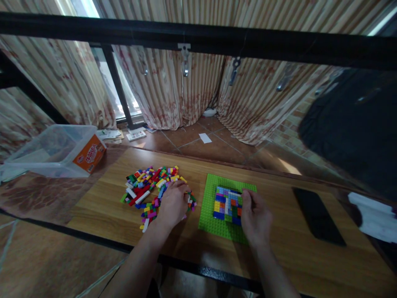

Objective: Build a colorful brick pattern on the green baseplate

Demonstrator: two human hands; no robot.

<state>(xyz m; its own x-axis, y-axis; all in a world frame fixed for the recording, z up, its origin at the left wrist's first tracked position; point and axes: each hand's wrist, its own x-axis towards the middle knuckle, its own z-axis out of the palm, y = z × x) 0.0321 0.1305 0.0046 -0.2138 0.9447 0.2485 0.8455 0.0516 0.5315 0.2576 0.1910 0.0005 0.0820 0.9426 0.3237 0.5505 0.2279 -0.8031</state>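
My left hand point(174, 203) is at the right side of a loose pile of coloured toy building bricks point(151, 182), its fingers curled down among them. What they pinch, if anything, is hidden. On a green studded baseplate point(206, 215) sits a flat, roughly square build of bricks point(228, 205) in blue, yellow, white, orange and light blue. My right hand point(257, 215) is at the right edge of this build, over the baseplate. Its thumb and fingers are drawn together, and I cannot make out whether a brick is between them.
A clear plastic box point(58, 151) with an orange label stands at the far left. To the right on the wooden tabletop point(279, 252) lies a black phone-like slab point(318, 215), with white crumpled material point(372, 217) beyond it. A black metal bar point(204, 39) crosses above.
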